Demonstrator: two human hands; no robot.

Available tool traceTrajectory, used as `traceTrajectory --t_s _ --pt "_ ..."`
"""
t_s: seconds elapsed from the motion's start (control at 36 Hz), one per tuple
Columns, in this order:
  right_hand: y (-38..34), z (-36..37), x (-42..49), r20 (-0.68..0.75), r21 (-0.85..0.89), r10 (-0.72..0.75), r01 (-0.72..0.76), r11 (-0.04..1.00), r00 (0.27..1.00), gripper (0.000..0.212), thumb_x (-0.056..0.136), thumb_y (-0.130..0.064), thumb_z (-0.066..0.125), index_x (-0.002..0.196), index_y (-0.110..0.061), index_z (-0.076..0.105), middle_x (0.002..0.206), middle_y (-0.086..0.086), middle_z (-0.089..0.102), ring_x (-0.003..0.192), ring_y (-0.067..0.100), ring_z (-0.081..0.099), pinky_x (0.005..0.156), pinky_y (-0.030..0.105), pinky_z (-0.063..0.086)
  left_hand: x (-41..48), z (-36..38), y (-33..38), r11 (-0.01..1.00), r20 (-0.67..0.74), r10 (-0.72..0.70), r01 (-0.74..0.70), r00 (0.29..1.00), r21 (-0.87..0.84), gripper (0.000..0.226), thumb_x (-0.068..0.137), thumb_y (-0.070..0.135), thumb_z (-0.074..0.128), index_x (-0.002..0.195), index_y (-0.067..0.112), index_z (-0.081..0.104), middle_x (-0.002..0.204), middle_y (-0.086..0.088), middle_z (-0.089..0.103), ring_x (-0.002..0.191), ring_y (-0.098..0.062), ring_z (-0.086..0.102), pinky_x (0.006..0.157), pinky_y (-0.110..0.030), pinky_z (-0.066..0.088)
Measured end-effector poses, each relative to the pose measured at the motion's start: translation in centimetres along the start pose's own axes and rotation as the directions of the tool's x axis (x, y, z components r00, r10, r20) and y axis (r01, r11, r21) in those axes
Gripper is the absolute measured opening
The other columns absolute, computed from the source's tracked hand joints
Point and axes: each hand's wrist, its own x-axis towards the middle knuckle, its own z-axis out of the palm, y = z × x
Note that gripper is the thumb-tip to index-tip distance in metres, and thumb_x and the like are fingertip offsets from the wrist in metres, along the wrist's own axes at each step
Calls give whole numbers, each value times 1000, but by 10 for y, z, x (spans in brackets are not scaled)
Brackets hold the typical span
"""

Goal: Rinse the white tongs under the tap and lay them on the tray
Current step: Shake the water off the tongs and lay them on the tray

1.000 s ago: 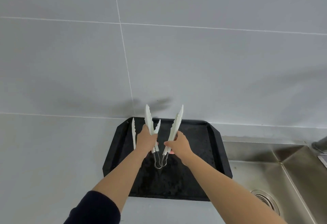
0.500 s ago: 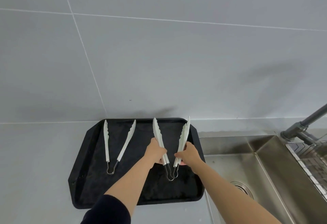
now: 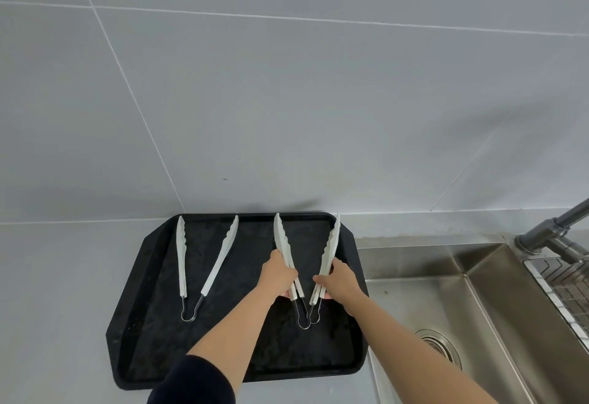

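Observation:
A black tray [image 3: 153, 333] sits on the grey counter against the wall. One pair of white tongs [image 3: 204, 263] lies spread open on its left half. Over the tray's right half my left hand [image 3: 277, 274] grips a second pair of white tongs [image 3: 282, 238], squeezed together, tips pointing at the wall. My right hand [image 3: 339, 281] grips a third pair of white tongs [image 3: 331, 241], also squeezed together. Their wire loop ends overlap just above the tray. The tap [image 3: 548, 231] stands at the right.
A steel sink [image 3: 497, 317] with a round drain [image 3: 441, 348] adjoins the tray on the right. A wire rack [image 3: 567, 289] sits in the sink's far right part. A grey tiled wall rises behind. Grey counter lies left of the tray.
The view has swung right and down, bringing the tap and sink into sight. Both hands with their tongs have sunk closer to the tray's right half. The left tongs lie released.

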Motion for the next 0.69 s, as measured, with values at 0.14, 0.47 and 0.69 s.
traceTrajectory --t_s 0.14,0.47,0.69 --pt "-5 2 4 -26 -41 -22 21 999 999 39 91 -18 55 123 -2 39 116 15 56 101 26 58 83 31 52 3 -2 -1 999 -27 -18 18 999 -29 44 88 1 50 129 8 34 120 -20 54 101 -33 63 78 -43 58" --pt "1 7 18 -143 -10 -49 48 999 988 7 92 -10 48 95 -7 54 78 -5 54 68 9 49 50 12 33 14 -3 -2 972 -126 -103 73 987 -223 36 87 -1 51 121 4 38 100 -15 56 80 -22 62 56 -33 56" --pt "-4 9 23 -130 -144 -58 39 989 990 18 93 -9 46 95 0 61 98 13 63 90 25 59 71 25 41 15 -5 -3 984 -107 -68 49 992 -173 34 87 5 56 118 5 44 111 -19 58 91 -27 62 70 -40 59"
